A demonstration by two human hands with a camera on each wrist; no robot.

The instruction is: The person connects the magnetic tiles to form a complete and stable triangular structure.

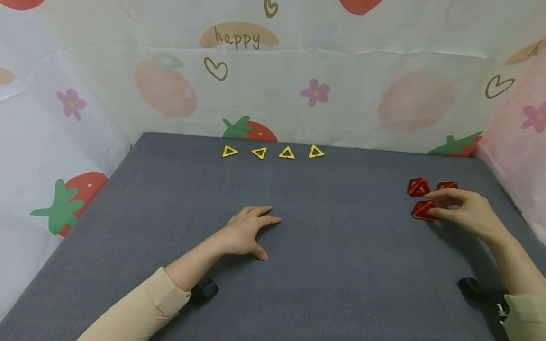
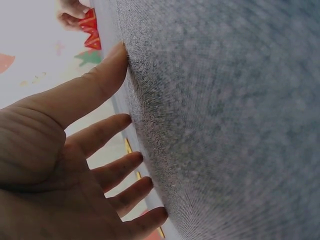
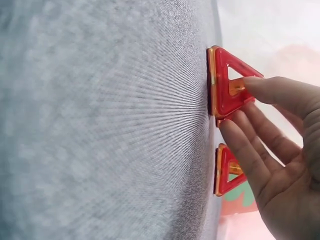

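Observation:
At the right of the table, my right hand (image 1: 471, 210) pinches a small red pyramid (image 1: 422, 210) built of triangular frame tiles with orange parts. In the right wrist view the thumb lies on one face of that pyramid (image 3: 227, 97), and the index fingertip is at its lower side. Two more red pyramids stand just behind: one to the left (image 1: 418, 186), the other (image 1: 447, 185) partly hidden by the fingers. Around the middle of the table, my left hand (image 1: 247, 232) holds nothing, its fingers spread low over the cloth; whether they touch it I cannot tell.
Several yellow triangle frames (image 1: 286, 152) lie in a row along the back edge of the grey cloth-covered table (image 1: 324, 284). Behind it hangs a printed curtain (image 1: 264, 90) with strawberries and hearts. Dark bands (image 1: 204, 290) show at both wrists.

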